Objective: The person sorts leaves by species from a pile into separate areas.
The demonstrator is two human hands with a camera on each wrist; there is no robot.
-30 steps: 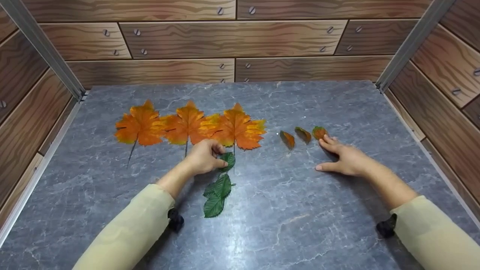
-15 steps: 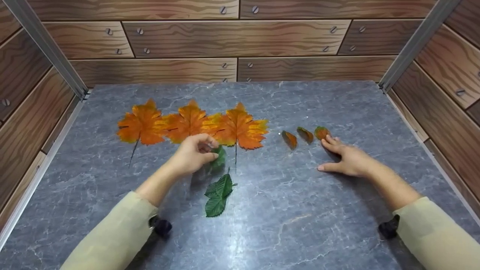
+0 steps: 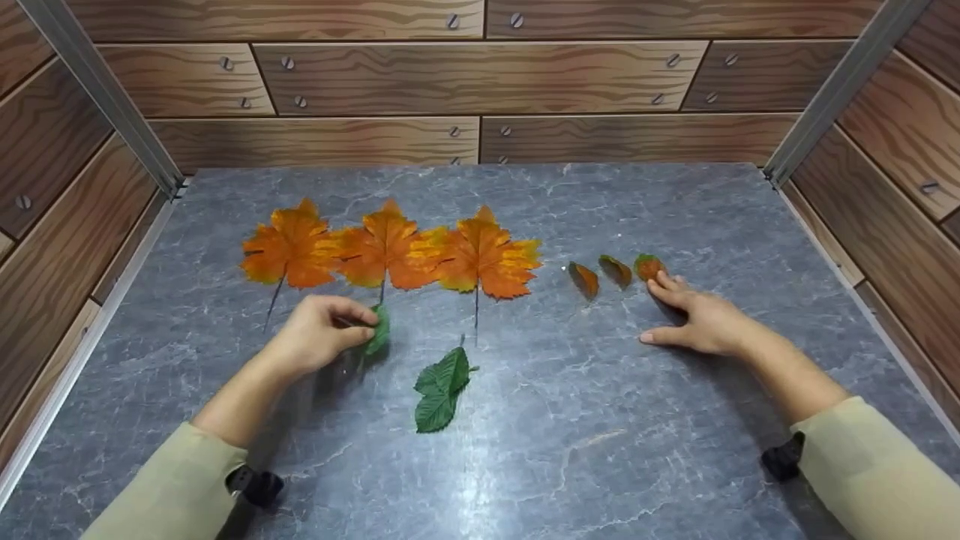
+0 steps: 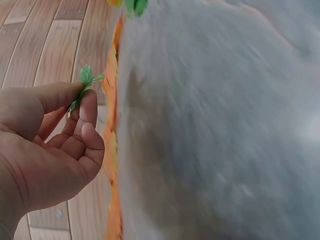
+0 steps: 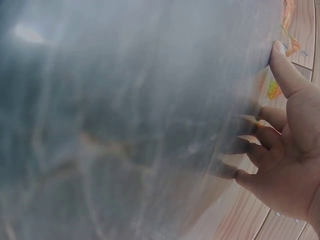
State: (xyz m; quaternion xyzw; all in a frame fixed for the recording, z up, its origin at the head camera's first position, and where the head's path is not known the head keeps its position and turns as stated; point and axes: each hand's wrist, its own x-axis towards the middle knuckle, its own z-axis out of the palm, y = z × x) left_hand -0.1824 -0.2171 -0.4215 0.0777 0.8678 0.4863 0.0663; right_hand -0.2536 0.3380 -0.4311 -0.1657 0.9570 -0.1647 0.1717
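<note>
My left hand pinches a small green leaf between thumb and fingers, above the table just below the middle orange leaf's stem. In the left wrist view the green leaf sticks out past the thumb tip. A pair of overlapping green leaves lies to the right of that hand. Far to the right, my right hand rests on the table with fingers spread, its fingertips touching a small orange-green leaf. Two curled brown-orange leaves, one left and one middle, lie beside it.
Three large orange maple leaves, left, middle and right, form a row, edges overlapping, stems toward me. The grey marbled table is bounded by wood-patterned panels at the back and sides.
My left hand has lifted the small green leaf away from the other green leaves and carried it left. The right hand stays in place, touching the small orange-green leaf.
</note>
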